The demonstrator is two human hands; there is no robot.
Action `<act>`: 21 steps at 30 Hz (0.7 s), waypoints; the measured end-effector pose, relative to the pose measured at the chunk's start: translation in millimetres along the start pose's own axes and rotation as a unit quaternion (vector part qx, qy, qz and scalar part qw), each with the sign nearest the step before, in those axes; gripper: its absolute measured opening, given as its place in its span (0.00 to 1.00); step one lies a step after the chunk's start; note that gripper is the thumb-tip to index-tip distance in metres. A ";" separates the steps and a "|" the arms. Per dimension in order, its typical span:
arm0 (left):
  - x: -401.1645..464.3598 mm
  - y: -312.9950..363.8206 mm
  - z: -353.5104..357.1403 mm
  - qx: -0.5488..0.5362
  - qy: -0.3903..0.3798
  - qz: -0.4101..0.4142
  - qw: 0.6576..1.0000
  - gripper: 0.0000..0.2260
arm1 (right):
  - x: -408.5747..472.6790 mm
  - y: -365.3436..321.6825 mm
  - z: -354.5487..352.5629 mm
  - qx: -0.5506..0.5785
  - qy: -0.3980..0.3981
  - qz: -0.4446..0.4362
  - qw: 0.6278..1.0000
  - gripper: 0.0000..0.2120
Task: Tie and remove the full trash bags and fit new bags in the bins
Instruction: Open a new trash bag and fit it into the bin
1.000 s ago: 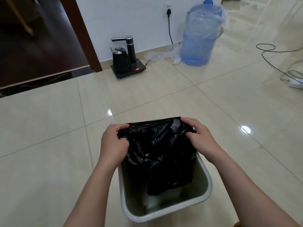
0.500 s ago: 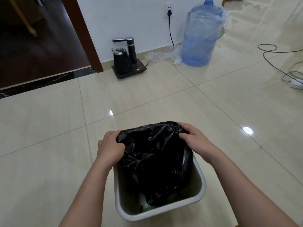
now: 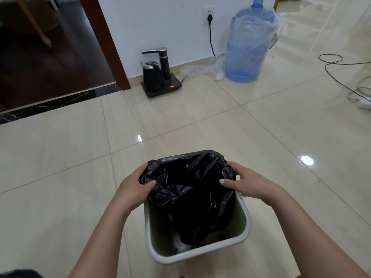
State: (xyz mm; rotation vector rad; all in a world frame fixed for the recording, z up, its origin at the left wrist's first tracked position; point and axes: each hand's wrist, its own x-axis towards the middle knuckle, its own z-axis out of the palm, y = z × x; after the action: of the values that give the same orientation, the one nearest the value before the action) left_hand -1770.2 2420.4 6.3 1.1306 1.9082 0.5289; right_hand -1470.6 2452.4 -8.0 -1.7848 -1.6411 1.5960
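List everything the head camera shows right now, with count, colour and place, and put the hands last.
bin: one, grey, on the floor at bottom centre.
trash bag: one, black, hanging in the bin, its mouth over the far rim only.
kettle: one, black, on a black base with a dispenser, by the wall.
water jug: one, blue, wrapped in clear plastic, by the wall.
wall plug: one, black, in a white socket.
cable: one, black, looping across the floor at right.
power strip: one, white, right edge.
left hand: grips the bag's left edge.
right hand: grips the bag's right edge.
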 end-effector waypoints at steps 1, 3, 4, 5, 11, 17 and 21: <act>-2.8 -0.1 -1.8 -0.014 -0.022 -0.029 0.999 0.25 | -2.6 0.0 -1.2 0.001 -0.005 0.011 1.000 0.20; -9.1 1.0 -4.0 -0.027 -0.069 -0.079 0.994 0.24 | -7.7 0.0 -3.2 0.023 -0.029 0.040 0.999 0.19; -11.1 0.8 -4.8 -0.028 -0.085 -0.096 0.991 0.24 | -9.8 0.1 -3.3 0.035 -0.042 0.048 0.997 0.19; -11.3 -0.3 -5.4 -0.035 -0.095 -0.106 0.989 0.24 | -11.2 0.0 -3.1 0.043 -0.047 0.050 0.997 0.19; -1.4 -4.1 -6.8 -0.157 -0.019 -0.092 0.983 0.26 | -6.2 -5.5 3.4 0.097 0.093 0.003 0.991 0.17; -4.4 -3.6 0.0 -0.111 0.099 -0.078 0.986 0.15 | -3.2 -9.5 16.2 0.065 0.236 -0.032 0.969 0.19; -7.1 -6.8 -0.1 -0.090 0.111 -0.058 0.988 0.11 | -4.7 -8.5 22.1 0.015 0.235 -0.048 0.971 0.19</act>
State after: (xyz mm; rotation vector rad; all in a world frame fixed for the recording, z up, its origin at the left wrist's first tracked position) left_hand -1771.9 2410.9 4.7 0.8679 2.0551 0.7709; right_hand -1492.0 2441.1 -7.4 -1.8530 -1.4414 1.0421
